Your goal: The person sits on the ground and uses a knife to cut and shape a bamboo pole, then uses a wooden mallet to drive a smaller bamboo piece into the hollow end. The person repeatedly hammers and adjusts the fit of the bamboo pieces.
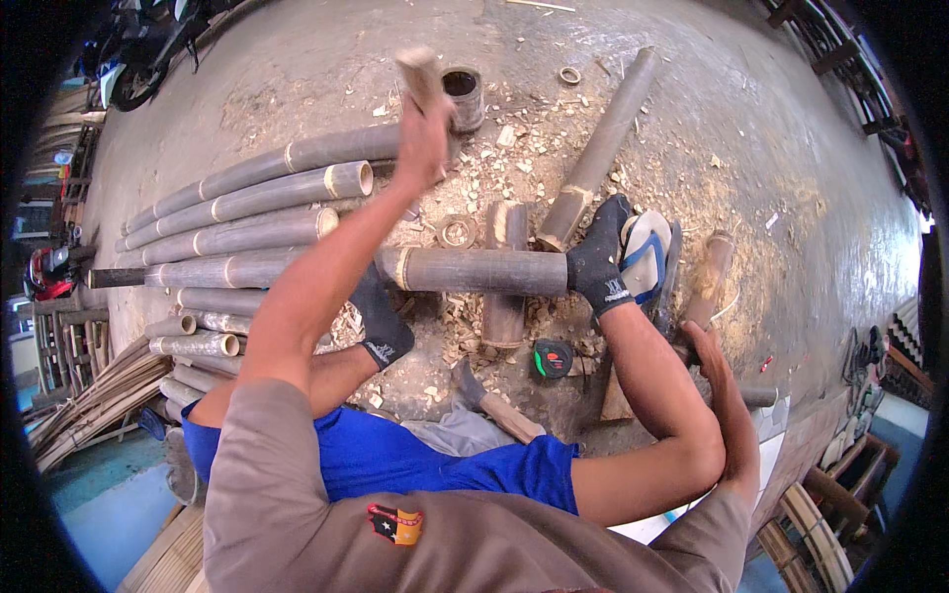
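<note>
My left hand [423, 148], raised and blurred by motion, is closed around a pale wooden block [419, 77]. On the right, my right hand [704, 348] has its fingers curled at the near end of a short bamboo piece [710, 275]. A grey bamboo tube [484, 271] lies crosswise between my two dark-socked feet, on top of a shorter bamboo section [505, 321]. Close to my knees is a hatchet-like tool [502, 413] with a wooden handle. A black and green tape measure [552, 358] sits beside the shorter section.
Several long bamboo poles [267, 191] lie to the left. Another tube [613, 128] slants away at the far right. An open bamboo container [474, 111] stands beyond my left hand. Wood chips [534, 148] litter the floor. A sandal [647, 255] is by my right foot; a motorbike [138, 74] stands far left.
</note>
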